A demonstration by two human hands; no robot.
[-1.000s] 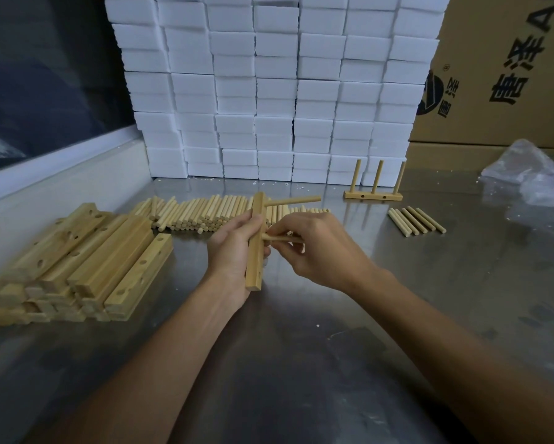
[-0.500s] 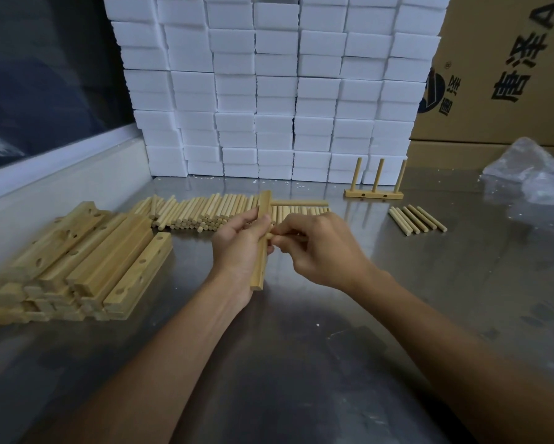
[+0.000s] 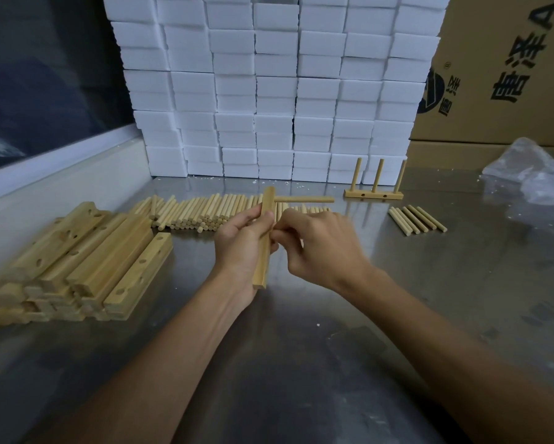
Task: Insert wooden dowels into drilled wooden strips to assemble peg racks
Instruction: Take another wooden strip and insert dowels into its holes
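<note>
Strip [image 3: 264,245] gripped in left hand [image 3: 240,248] above table [image 3: 301,363], long axis running away from viewer; one dowel [image 3: 304,199] seated near far end, pointing right. Right hand [image 3: 323,245] pinches at strip's mid-hole, 2nd dowel hidden.

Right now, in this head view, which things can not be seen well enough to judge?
- The second dowel at the strip: the right hand covers it, so its depth is unknown.
- The strip's remaining holes: they face away or sit behind the left hand.
- The strip pile: its left end is blurred and cut by the frame edge.
- The carton print: cut by the right edge.
</note>
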